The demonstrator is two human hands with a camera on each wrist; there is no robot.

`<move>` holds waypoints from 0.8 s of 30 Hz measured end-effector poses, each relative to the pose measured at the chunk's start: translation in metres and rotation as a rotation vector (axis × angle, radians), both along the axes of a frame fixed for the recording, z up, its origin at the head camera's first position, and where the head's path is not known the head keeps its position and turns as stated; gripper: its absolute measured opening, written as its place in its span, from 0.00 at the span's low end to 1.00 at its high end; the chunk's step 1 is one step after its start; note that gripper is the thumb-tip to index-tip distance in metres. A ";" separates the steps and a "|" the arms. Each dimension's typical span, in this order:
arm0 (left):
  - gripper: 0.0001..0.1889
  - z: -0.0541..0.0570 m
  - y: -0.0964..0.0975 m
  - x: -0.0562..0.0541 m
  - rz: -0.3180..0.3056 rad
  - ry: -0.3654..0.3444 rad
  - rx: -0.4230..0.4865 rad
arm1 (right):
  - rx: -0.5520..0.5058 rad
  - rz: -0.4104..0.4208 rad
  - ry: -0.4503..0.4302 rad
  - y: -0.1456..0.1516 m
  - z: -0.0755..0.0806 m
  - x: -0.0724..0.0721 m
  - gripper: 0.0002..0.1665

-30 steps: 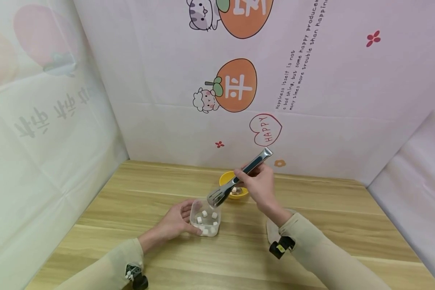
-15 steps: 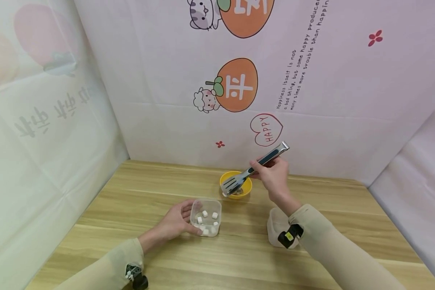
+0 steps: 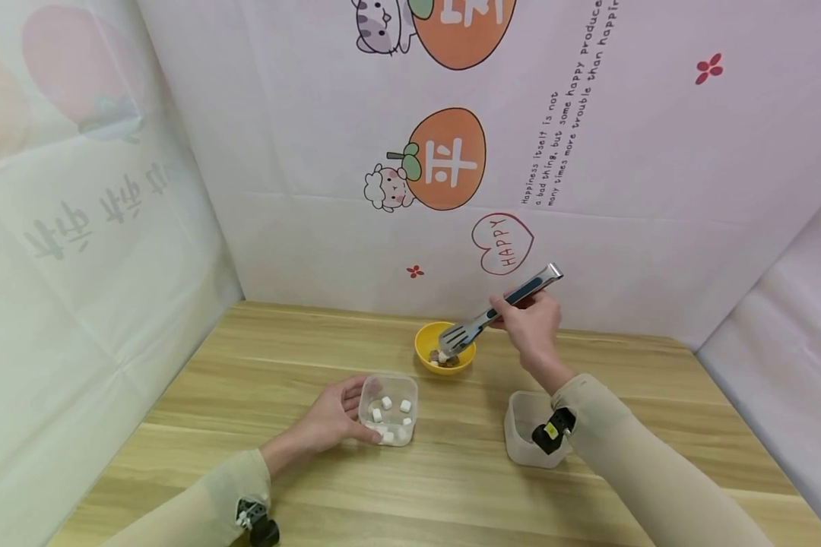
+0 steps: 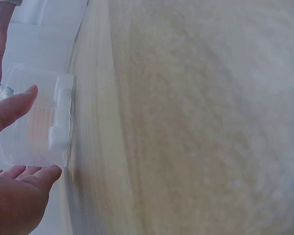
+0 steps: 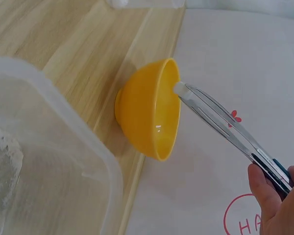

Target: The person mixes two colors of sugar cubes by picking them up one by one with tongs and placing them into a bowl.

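My left hand (image 3: 335,416) holds a clear plastic container (image 3: 388,384) by its left side, thumb at the front corner, fingers behind. Several small white cubes (image 3: 406,406) lie inside it. My right hand (image 3: 537,327) grips metal tongs (image 3: 525,290) with dark handle inlays. Their slotted tips hang over the rim of a yellow bowl (image 3: 422,343). In the right wrist view, a white cube (image 5: 181,89) is pinched between the tong tips at the bowl's mouth. Brown and white bits (image 3: 445,360) lie in the bowl; that wrist view hides them.
A second clear container (image 3: 518,442) stands on the right, below my right forearm and partly hidden by the wrist camera (image 3: 550,431). A wood-grain table (image 3: 451,494) carries everything. A printed white sheet (image 3: 315,228) rises behind the bowl, with other sheets at both sides.
My right hand has carried the tongs to the right and slightly up, from above the left container to over the yellow bowl. The left hand and its container have stayed put.
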State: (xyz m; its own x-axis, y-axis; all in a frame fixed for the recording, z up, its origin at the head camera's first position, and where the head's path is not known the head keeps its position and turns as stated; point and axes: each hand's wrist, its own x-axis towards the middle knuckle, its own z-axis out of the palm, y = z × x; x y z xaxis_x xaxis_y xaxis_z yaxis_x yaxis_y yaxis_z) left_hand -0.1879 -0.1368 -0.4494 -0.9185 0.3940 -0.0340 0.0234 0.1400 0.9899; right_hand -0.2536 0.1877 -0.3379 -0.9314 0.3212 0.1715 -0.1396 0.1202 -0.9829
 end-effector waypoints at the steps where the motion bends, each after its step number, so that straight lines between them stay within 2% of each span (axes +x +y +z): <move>1: 0.54 0.000 0.000 0.000 0.000 0.000 0.000 | 0.010 -0.004 0.002 0.001 -0.001 -0.001 0.14; 7: 0.54 0.000 0.000 0.000 0.004 0.004 -0.001 | 0.077 -0.034 0.003 0.007 -0.005 -0.005 0.14; 24: 0.53 -0.001 0.001 0.000 0.008 0.001 0.000 | 0.123 -0.087 0.053 0.010 -0.015 -0.010 0.12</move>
